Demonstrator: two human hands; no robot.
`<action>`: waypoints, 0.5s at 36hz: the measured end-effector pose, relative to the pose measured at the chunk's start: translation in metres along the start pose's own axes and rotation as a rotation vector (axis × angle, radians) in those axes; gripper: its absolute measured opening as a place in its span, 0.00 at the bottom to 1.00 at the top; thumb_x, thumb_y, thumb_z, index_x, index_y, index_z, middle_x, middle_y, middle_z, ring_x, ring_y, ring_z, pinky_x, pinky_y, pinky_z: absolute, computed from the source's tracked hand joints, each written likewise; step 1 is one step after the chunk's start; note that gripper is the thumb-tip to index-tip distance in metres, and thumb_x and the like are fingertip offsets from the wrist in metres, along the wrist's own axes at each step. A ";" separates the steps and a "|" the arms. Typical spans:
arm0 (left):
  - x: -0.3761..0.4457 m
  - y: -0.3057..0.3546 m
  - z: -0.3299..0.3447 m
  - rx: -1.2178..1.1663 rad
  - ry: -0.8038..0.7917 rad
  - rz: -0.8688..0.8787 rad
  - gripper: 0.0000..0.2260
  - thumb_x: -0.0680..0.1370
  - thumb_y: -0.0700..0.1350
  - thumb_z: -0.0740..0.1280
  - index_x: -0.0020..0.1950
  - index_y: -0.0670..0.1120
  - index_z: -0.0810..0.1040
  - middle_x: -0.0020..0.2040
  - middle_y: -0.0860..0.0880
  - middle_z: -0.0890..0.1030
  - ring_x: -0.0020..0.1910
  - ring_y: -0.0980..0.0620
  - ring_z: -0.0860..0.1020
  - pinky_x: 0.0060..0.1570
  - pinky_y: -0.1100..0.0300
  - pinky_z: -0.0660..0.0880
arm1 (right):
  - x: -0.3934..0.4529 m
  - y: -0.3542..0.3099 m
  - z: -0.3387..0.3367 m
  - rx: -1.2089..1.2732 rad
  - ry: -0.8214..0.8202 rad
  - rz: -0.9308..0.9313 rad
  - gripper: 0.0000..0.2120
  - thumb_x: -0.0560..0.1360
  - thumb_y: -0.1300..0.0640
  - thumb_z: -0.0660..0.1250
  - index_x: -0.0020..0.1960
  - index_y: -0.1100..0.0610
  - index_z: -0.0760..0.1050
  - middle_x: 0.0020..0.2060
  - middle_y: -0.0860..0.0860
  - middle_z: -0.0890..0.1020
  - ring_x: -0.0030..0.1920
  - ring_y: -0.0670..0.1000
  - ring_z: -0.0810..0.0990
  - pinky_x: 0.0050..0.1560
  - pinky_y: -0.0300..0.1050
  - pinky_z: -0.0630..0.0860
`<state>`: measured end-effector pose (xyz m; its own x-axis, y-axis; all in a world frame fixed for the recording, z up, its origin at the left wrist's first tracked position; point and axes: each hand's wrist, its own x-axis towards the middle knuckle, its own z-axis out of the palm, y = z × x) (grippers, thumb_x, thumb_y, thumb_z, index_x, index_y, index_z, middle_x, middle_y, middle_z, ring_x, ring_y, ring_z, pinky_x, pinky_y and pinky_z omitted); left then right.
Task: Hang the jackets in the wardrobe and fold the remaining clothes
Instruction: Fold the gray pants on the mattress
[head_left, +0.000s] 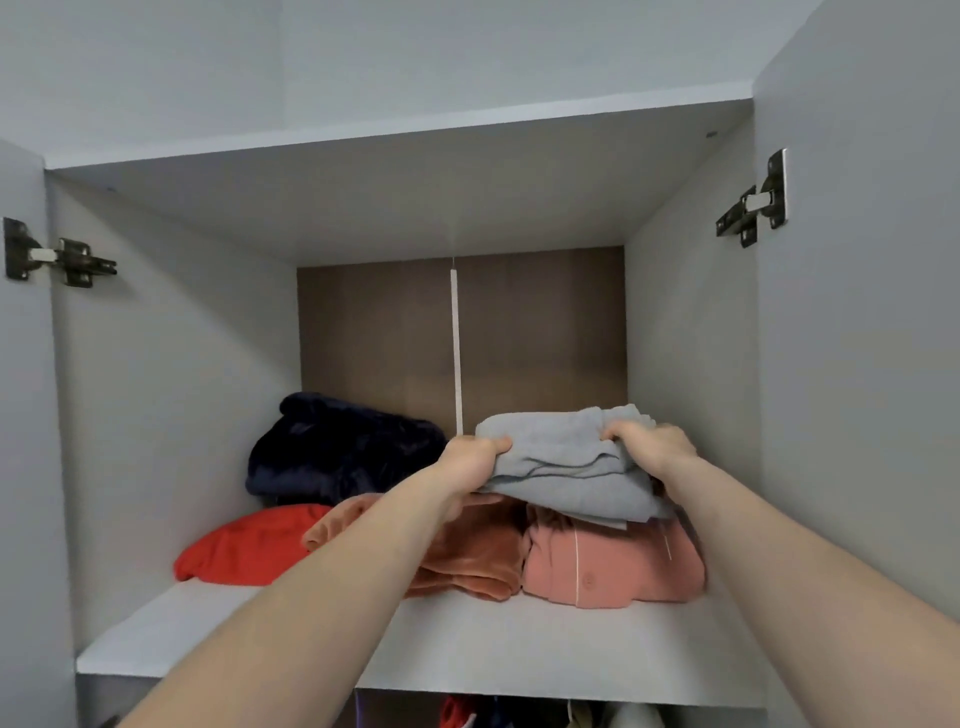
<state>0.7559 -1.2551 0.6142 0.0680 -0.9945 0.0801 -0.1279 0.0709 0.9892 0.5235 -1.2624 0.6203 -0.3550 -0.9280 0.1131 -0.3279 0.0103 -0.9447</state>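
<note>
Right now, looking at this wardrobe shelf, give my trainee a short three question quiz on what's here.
1. True or false: both hands grip the grey folded garment.
2. What lies directly under it? A) red garment B) pink garment C) dark blue garment
3. Which hand's thumb shows on top of the grey cloth: left hand or right hand?

Key: 1 true; 2 B; 3 left.

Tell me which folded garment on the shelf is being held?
The grey one, gripped by both hands, left and right, atop the pink garment.
</note>
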 end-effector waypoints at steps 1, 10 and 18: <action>0.006 -0.002 0.008 0.015 -0.017 -0.007 0.20 0.79 0.51 0.69 0.68 0.43 0.73 0.58 0.44 0.80 0.51 0.46 0.80 0.40 0.55 0.80 | 0.005 0.005 -0.002 -0.017 0.030 0.016 0.34 0.61 0.40 0.71 0.62 0.58 0.74 0.51 0.52 0.79 0.47 0.55 0.78 0.39 0.46 0.72; 0.023 -0.052 0.046 0.552 -0.181 -0.126 0.31 0.77 0.68 0.62 0.70 0.46 0.68 0.47 0.47 0.86 0.44 0.47 0.86 0.47 0.47 0.85 | 0.014 0.031 0.026 -0.568 0.212 -0.131 0.33 0.74 0.47 0.68 0.74 0.55 0.60 0.72 0.57 0.63 0.72 0.61 0.66 0.68 0.56 0.68; 0.041 -0.059 0.040 0.692 -0.091 0.128 0.36 0.78 0.67 0.61 0.77 0.45 0.61 0.70 0.45 0.72 0.66 0.43 0.76 0.65 0.49 0.75 | 0.035 0.063 0.048 -0.826 0.110 -0.387 0.21 0.81 0.47 0.53 0.71 0.47 0.74 0.71 0.50 0.73 0.72 0.55 0.67 0.71 0.53 0.61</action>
<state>0.7269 -1.3035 0.5539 -0.0683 -0.9863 0.1502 -0.7311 0.1519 0.6652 0.5325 -1.3118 0.5499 -0.1576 -0.8818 0.4445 -0.9475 0.0083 -0.3196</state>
